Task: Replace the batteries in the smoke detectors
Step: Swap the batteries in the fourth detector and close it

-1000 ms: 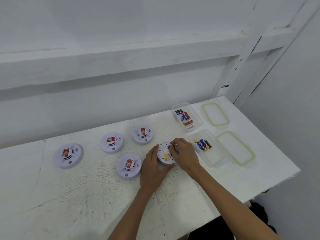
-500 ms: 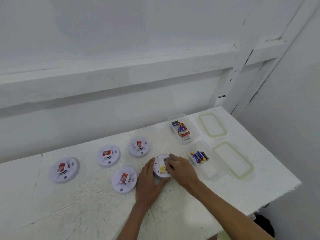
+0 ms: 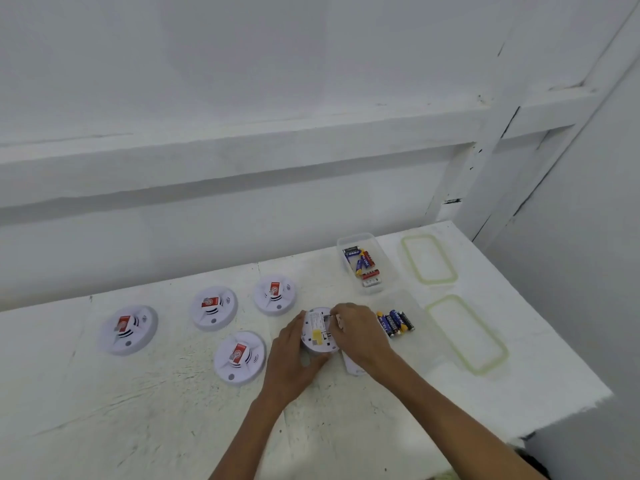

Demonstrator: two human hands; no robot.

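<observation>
Scuffed white painted worktop [image 3: 104, 427]; round white plastic smoke detector [image 3: 317, 332] lay face down near its middle; left hand [image 3: 291, 355] fingers clasped its rim; right hand [image 3: 360, 337] fingers curled over its back, grasp unclear; cylindrical batteries [image 3: 396, 323] sat in clear rectangular tub [image 3: 415, 351] just beside.

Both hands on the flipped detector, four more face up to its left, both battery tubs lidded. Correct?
No. Head view: far tub and near tub are open, lids flat on the table beside them. Rest holds: left hand and right hand on the flipped detector, four more detectors face up to its left.
</observation>
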